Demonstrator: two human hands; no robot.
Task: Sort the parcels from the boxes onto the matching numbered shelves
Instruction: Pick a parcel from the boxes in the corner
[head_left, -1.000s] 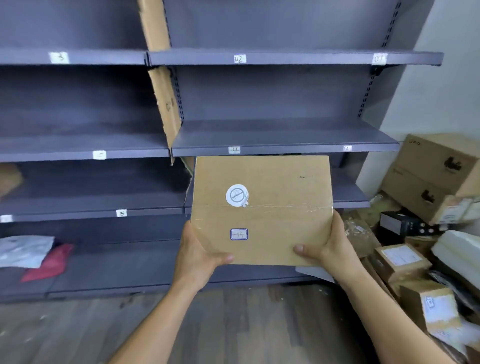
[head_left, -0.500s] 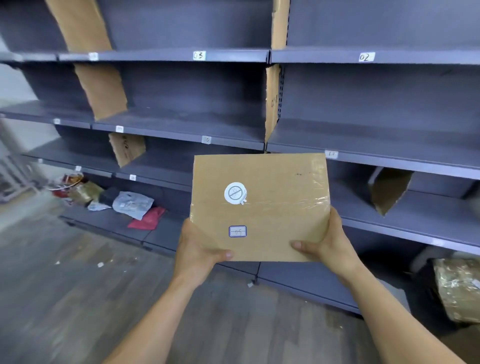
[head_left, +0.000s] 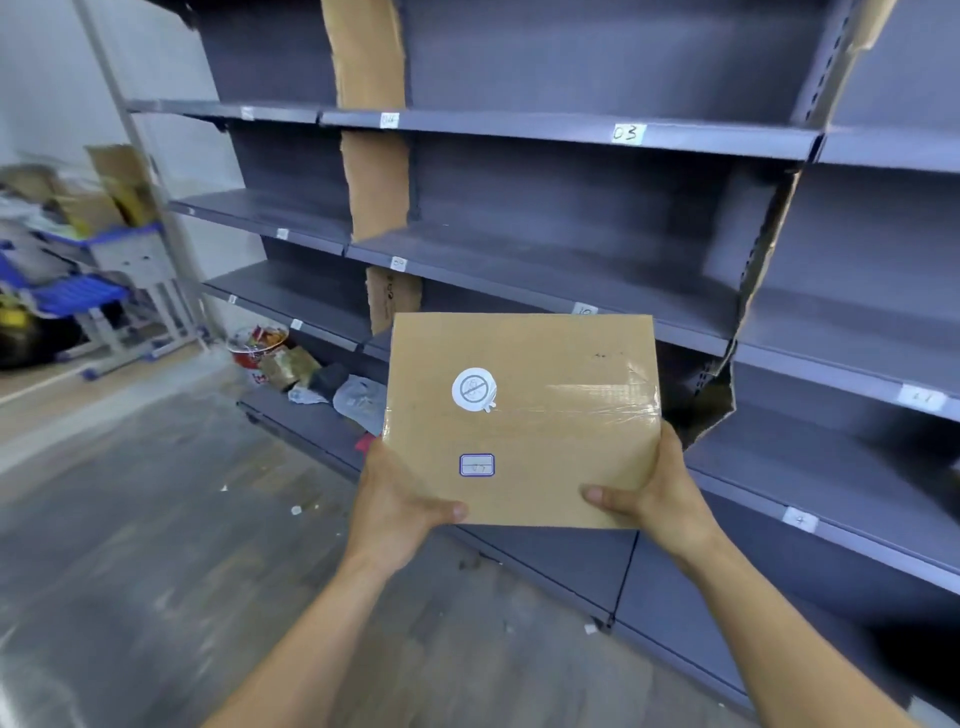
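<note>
The person is turning leftward along the grey shelving (head_left: 571, 260), so the 03 tag (head_left: 627, 133), which was left of centre, is now sitting to the upper right, while the cardboard parcel (head_left: 519, 415) is staying level in front of the chest. The left hand (head_left: 400, 509) and right hand (head_left: 660, 499) are each gripping a lower corner, thumbs pressing on the face, fingers hidden behind. The parcel's blue-edged label (head_left: 476, 464) is looking blurred, so I'd be rechecking it against the tags further left before sliding the box in flat.
</note>
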